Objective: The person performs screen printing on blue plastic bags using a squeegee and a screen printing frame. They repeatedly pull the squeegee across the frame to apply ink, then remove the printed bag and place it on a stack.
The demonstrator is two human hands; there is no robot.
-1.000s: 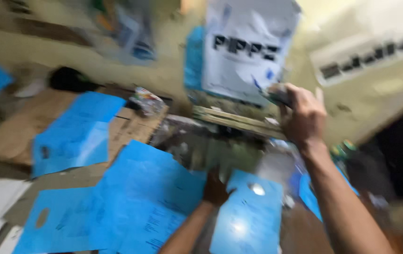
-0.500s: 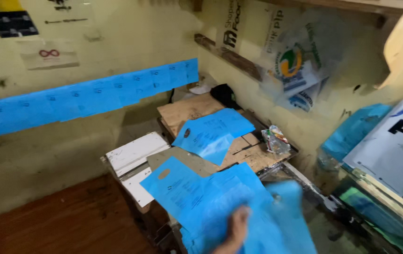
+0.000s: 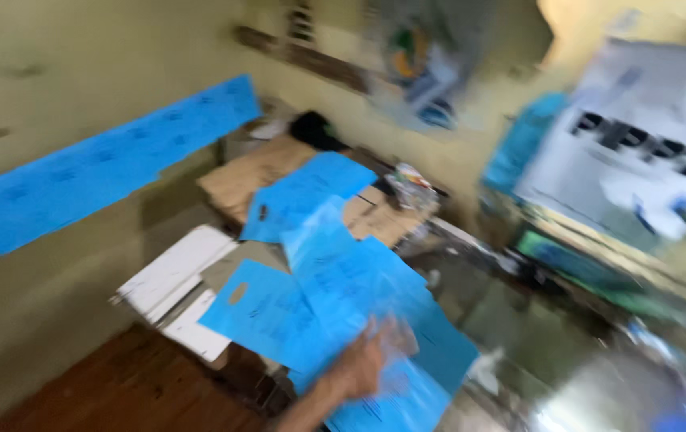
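A blurred left hand rested on near blue bags; finger state could not be told; a flat, steady press was advisable.

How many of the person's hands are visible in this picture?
1. One blurred hand lies on the blue plastic bags at the bottom centre. Its side cannot be told for sure. The other hand may be hidden outside the picture.

Cluttered surface w/ flat brown cardboard sheets is carrying loose bright-blue plastic bags & white flat sheets lying at left edge.
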